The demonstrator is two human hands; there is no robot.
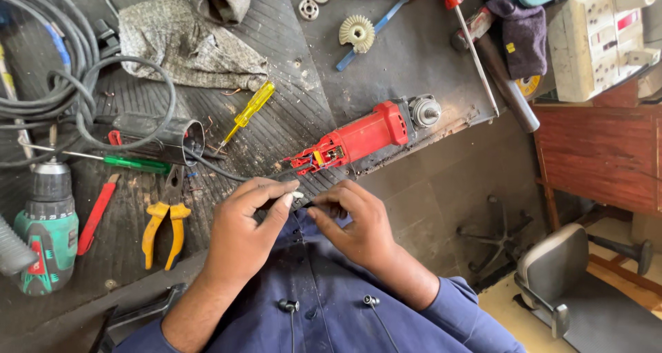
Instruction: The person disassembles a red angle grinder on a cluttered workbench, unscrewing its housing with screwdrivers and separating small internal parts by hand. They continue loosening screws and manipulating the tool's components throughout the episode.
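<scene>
Head view: left hand (252,222) and right hand (352,222) fingers pinch one small part (298,196) beside one red grinder (358,138).

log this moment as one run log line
left hand: pinching small white part | right hand: fingers on black wire | red power tool: lying opened on bench

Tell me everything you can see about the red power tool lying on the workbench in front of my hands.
The red plastic-bodied power tool lies on its side, slanting across the dark ribbed mat near the bench edge. Its upper-right end carries a grey metal gear head with a bare spindle. Its lower-left end is open, exposing red, yellow and white inner parts. A black cable runs toward that end. Neither hand touches it.
</scene>
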